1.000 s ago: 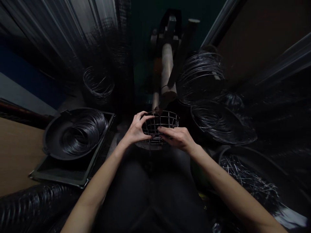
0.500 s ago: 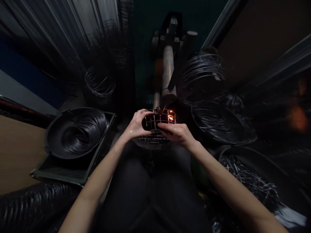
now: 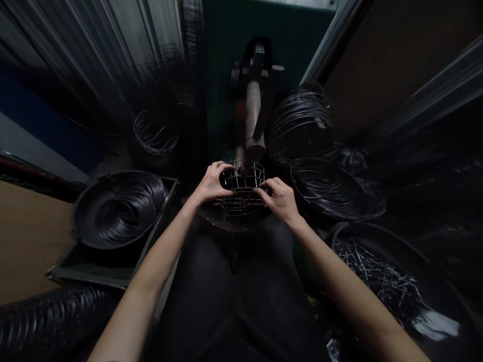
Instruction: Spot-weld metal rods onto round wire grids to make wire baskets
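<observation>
Together, left hand point(image 3: 213, 184), half-curled, and right hand point(image 3: 279, 198), pinching, grip one round metal-wire basket point(image 3: 245, 189); one black tub point(image 3: 86, 216), leftward, holds coiled wire point(image 3: 145, 200).

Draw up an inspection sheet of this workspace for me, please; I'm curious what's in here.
Surface: too dark to make out under the work.
Job's things: a wire frame, held in both hands at the end of a metal machine arm; contact with the arm cannot be told.
Clutter: wire coils in a black basin at left; loose wire pieces at right.
Hands: left hand and right hand both grip the frame with their fingers.
Cables: nothing seen.
Surroundings: dim; a green panel behind the arm.
</observation>
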`<state>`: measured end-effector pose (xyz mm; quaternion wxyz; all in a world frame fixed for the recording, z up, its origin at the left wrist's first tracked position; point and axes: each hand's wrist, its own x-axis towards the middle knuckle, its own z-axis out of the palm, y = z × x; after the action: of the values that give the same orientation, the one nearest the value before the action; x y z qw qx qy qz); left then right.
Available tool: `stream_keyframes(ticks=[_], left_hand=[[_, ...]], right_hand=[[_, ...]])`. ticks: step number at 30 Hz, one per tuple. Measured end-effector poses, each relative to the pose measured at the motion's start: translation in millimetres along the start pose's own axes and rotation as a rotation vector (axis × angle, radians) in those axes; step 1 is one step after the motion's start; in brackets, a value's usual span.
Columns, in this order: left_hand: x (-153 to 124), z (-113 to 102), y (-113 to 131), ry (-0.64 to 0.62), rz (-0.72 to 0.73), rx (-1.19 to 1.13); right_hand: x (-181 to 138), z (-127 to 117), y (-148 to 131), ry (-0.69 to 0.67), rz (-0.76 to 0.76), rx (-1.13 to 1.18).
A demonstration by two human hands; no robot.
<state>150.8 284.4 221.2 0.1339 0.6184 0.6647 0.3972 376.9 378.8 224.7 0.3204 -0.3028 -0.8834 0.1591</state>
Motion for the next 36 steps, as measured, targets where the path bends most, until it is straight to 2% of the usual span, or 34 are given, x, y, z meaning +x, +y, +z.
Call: stream_keyframes(ticks=[6, 12, 15, 17, 19, 23, 26, 29, 32, 34, 36], left_hand=[[8.1, 1.4, -8.7, 0.016, 0.024, -0.030], [33.8, -2.8, -18.4, 0.000, -0.017, -0.038], [31.2, -2.8, -25.9, 0.038, 0.039, -0.071], [18.9, 1.3, -37.3, 0.092, 0.038, -0.134], [1.5, 8.6, -53.2, 0.113, -0.025, -0.242], [-27.8, 27.6, -80.4, 0.080, -0.236, -0.462], [-34.2, 34.0, -83.4, 0.150, -0.310, -0.502], [-36.8, 27.4, -74.1, 0.216, -0.264, -0.507], [-44.9, 14.2, -59.2, 0.231, -0.154, -0.425], [-52.1, 6.7, -46.9, 0.220, -0.070, -0.331], [-57.7, 1.8, -32.1, 0.199, 0.010, -0.232]], right_hand=[[3.8, 2.6, -2.4, 0.019, 0.064, -0.051], [35.2, 12.0, -2.7, -0.003, 0.181, -0.125], [34.3, 3.1, -3.2, 0.032, 0.173, -0.100], [18.3, -13.4, -1.3, 0.080, 0.155, -0.059], [-9.3, -34.9, 1.9, 0.076, 0.155, -0.016], [-82.1, -64.2, 11.1, -0.082, 0.212, -0.014], [-136.7, -57.4, 22.5, -0.252, 0.227, 0.050], [-175.8, -39.2, 36.5, -0.347, 0.190, 0.179], [-180.9, -33.3, 40.1, -0.352, 0.324, 0.374], [-162.3, -38.6, 28.8, -0.322, 0.443, 0.497], [-130.6, -46.2, 7.3, -0.294, 0.487, 0.562]])
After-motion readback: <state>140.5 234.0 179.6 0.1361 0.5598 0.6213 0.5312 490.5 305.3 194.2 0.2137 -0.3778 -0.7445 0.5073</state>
